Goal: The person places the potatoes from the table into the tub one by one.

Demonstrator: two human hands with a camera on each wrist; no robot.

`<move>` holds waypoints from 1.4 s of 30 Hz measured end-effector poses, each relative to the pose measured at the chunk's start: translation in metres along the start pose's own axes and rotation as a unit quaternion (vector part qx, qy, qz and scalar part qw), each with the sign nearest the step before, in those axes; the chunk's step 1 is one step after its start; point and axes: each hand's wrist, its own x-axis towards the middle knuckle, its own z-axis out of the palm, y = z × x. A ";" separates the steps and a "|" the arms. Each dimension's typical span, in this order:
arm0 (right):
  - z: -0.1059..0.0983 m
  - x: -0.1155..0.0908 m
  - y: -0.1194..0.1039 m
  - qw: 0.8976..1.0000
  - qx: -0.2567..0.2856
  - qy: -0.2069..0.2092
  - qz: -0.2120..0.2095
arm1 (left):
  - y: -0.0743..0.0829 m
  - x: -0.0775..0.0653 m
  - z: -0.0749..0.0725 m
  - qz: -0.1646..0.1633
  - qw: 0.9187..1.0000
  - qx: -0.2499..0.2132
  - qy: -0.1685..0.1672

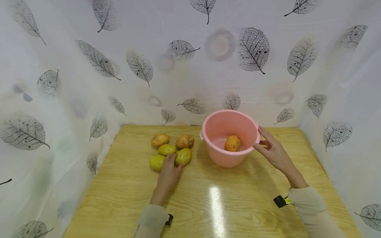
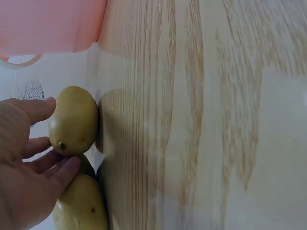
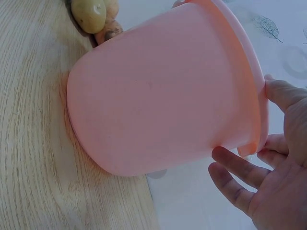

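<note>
- Apparently mid pick-up: left hand at the potatoes left of the pink bucket, right hand minding the bucket itself.
- Target, as I judge it: near green potato, resting on the wooden table just left of the bucket.
- Left fingers: thumb and fingers parted, tips against the near green potato's side. Whether the grip has closed, cannot tell.
- Right fingers: spread, thumb and forefinger holding the bucket's rim on its right side.
- Inside the bucket: one loose potato, lying at the bottom.
- Farther left of the bucket: second green potato and third green potato; behind them, outer brown potato and inner brown potato.
- Progress, judged from the layout: one in, five out.
- Next move likely calls for closing thumb and fingers firmly, lifting without nudging neighbours, clearing the bucket's left rim and lowering the potato inside.
- Right hand should steady the bucket meanwhile; smooth skin could slip.
</note>
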 end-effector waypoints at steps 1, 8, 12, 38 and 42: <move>0.000 0.000 0.000 1.000 0.000 0.000 0.000 | 0.000 0.001 0.001 -0.002 1.000 0.001 0.001; 0.000 0.000 0.002 1.000 0.003 0.002 -0.002 | -0.001 0.007 0.008 -0.003 1.000 0.014 0.012; -0.001 -0.001 0.002 1.000 0.006 0.001 -0.002 | -0.002 0.009 0.011 0.001 1.000 0.018 0.016; 0.000 0.001 0.001 1.000 0.012 -0.003 0.007 | -0.009 0.022 0.030 -0.013 1.000 0.018 -0.004; -0.001 0.001 0.000 1.000 0.010 -0.003 0.011 | -0.007 0.023 0.030 -0.015 1.000 0.015 -0.007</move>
